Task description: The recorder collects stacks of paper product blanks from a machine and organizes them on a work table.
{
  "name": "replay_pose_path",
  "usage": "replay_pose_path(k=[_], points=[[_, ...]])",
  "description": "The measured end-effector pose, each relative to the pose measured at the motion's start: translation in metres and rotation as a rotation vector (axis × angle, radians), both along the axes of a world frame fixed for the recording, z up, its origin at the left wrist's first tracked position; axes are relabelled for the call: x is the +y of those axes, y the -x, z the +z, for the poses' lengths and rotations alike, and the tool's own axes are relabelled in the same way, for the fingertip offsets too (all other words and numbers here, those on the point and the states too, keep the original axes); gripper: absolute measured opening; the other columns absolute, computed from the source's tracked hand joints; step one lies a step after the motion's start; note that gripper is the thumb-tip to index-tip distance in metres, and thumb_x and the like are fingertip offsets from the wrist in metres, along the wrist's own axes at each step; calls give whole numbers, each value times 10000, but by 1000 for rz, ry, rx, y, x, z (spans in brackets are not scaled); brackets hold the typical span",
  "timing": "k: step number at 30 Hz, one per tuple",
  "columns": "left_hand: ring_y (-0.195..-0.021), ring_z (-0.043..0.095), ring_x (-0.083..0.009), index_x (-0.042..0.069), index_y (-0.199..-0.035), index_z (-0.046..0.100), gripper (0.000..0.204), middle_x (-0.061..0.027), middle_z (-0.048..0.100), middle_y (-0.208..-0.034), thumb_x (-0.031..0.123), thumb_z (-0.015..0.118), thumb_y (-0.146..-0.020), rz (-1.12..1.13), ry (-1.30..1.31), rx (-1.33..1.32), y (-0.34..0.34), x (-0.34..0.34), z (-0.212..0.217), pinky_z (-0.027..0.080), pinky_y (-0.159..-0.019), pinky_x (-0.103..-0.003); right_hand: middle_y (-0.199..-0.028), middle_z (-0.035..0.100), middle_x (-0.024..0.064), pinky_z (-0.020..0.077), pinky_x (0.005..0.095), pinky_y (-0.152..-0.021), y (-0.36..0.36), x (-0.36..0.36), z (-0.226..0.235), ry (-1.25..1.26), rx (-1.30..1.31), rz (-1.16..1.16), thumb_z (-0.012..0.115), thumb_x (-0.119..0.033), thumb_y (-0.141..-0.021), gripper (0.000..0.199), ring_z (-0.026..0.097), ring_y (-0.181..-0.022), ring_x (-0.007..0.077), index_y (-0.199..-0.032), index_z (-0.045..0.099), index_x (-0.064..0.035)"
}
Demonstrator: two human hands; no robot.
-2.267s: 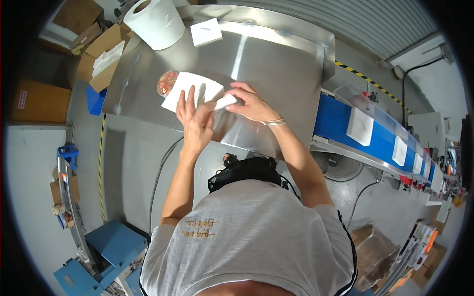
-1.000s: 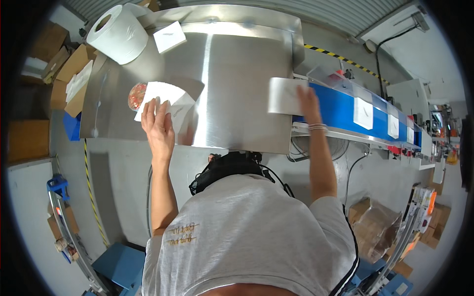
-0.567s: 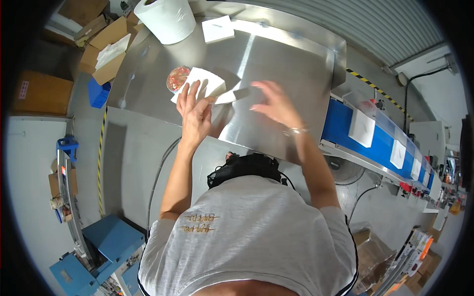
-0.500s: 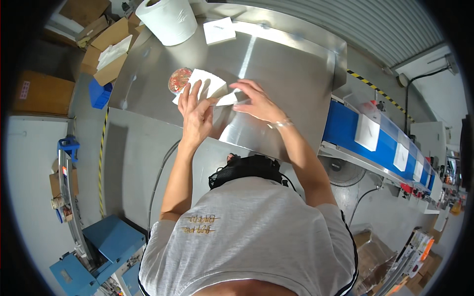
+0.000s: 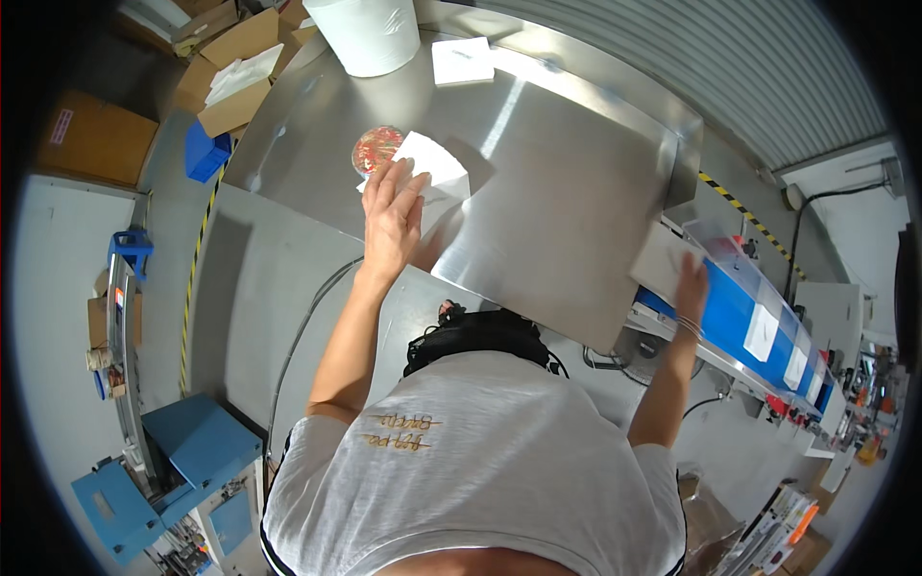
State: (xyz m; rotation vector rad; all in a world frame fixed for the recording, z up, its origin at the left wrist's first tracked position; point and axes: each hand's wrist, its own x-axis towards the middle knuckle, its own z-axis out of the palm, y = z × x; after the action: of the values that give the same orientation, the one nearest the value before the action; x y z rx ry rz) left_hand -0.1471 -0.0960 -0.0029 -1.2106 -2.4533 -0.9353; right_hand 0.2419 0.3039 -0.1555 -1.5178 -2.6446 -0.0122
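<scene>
My left hand point(image 5: 392, 223) is on the steel table point(image 5: 547, 216), its bent fingers closed over the near side of a white folded piece point(image 5: 434, 161). Part of that piece is hidden by the fingers. Just beyond lies a round, shiny disc-like thing point(image 5: 376, 151) with a red speckled pattern, touching the white piece. Away to the right, my right hand point(image 5: 691, 286) is blurred by motion. It is at the edge of a flat white packet point(image 5: 663, 259), which is blurred too and spans the gap between the table's right edge and the blue conveyor belt point(image 5: 727, 305).
A large white paper roll point(image 5: 370, 38) and a small white square pad point(image 5: 463, 61) stand at the table's back. Several more white packets point(image 5: 762, 332) lie along the belt. Left of the table are an opened carton point(image 5: 230, 106) and a blue bin point(image 5: 204, 154).
My right hand has left the white piece and swung right to the belt, and the nearest packet has shifted toward the table. My left hand stays at the white piece. The view has turned slightly.
</scene>
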Motion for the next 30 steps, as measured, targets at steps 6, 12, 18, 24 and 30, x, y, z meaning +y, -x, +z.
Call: replay_pose_path(k=[6,12,18,24,30], points=[[-1295,381,-361,111,-1067,698,331,-128,503,-1330,-13,656,-763,-7,-26,16,0,-1,-4,304,-1052,-493,-1150,587,183,454,422,-895,54,-37,80,-283,328,-116,712,-444,-780,596,562,-1046,330,-1162,574,-9],[-1314,348,-377,136,-1002,723,305,-125,488,-1345,-1,673,-734,-47,-10,72,6,-6,-5,240,-1067,-532,-1185,555,88,481,336,-881,252,-174,131,796,633,719,752,-182,-772,427,554,-1076,226,-1163,595,-112],[-1298,340,-389,150,-1345,474,752,-172,411,-1389,344,791,-691,14,98,18,16,-9,12,232,-1064,-517,-1197,538,73,467,280,-822,313,-193,93,902,762,924,678,-224,-871,387,531,-998,149,-1171,539,-23],[-1066,563,-390,91,-1289,488,552,-197,576,-1182,55,684,-774,-21,30,-177,24,2,7,477,-881,-438,-962,608,30,458,245,-781,232,-147,81,1181,1025,218,605,-319,-936,356,544,-899,94,-1082,534,-2],[-1052,552,-359,92,-1226,545,448,-183,591,-1133,45,654,-795,-88,-25,-279,-50,51,3,458,-891,-429,-811,603,193,464,346,-735,100,-83,77,670,761,-110,480,-499,-946,532,578,-774,258,-965,565,26]])
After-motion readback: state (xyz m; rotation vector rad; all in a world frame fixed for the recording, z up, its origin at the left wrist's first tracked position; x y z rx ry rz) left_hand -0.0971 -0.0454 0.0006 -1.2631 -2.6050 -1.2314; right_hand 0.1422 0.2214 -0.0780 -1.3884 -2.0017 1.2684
